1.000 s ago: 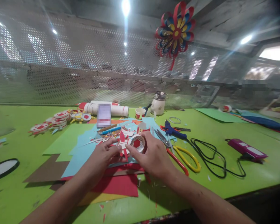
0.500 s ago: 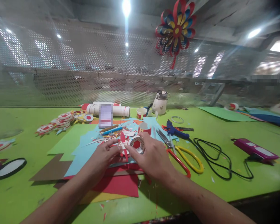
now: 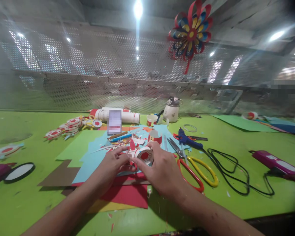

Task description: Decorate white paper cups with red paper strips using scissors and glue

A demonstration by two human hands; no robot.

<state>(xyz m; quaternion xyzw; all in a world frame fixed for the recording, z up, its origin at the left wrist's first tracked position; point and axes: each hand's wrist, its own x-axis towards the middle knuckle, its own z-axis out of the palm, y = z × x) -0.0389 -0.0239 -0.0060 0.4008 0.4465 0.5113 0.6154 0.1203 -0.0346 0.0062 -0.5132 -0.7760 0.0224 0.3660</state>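
Observation:
My right hand (image 3: 163, 168) closes its thumb and fingers around the rim of a short round paper cup piece (image 3: 145, 156), white with dots and a red hexagon on its end. In my left hand (image 3: 114, 165), the fingertips pinch a white paper piece with red strips (image 3: 132, 152), right beside the round piece. Whether the two pieces touch is hard to see behind the fingers. Under both hands lie coloured paper sheets (image 3: 88, 164). Just beyond them are a cut red-and-white paper cup (image 3: 155, 139), paper scraps and a blue pen (image 3: 124, 137).
Right of my hands are large scissors (image 3: 203, 170), a blue glue gun (image 3: 186, 139) and a corded purple device (image 3: 276, 162). At the back stand a phone (image 3: 114, 122), stacked cups (image 3: 127, 117) and a bottle (image 3: 171, 109). Finished-looking paper turtles (image 3: 72, 126) are piled left; a black-rimmed oval (image 3: 19, 172) lies nearer.
The view has swung slightly left, so things appear farther right. The round piece has turned slightly and sits closer against the red-and-white piece; both hands keep their hold.

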